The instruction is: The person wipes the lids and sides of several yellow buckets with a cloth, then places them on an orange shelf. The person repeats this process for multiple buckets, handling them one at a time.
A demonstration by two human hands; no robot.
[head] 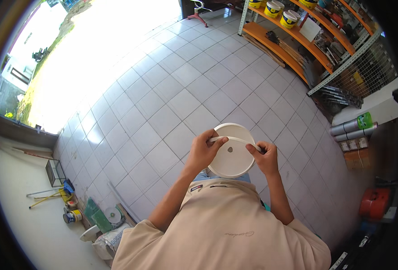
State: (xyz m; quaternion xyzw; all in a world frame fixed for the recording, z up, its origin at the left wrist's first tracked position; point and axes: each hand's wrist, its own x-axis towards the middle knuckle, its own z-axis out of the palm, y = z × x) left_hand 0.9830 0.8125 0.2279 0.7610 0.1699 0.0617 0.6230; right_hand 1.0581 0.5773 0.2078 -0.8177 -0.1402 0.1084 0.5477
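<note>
My left hand and my right hand pinch a thin, bowed white strip, thumbs on top. It could be a flexible tube or a bucket handle; I cannot tell which. Below it, close to my lap, is a round white plastic lid or bucket top with a raised rim. A small grey mark or hole shows near its middle. What supports the white disc is hidden.
Grey tiles cover the floor. Orange shelving with yellow paint pails stands at far right. Silver rolls and cardboard boxes line the right side. At left lie a glass tank, a paint can and a sack.
</note>
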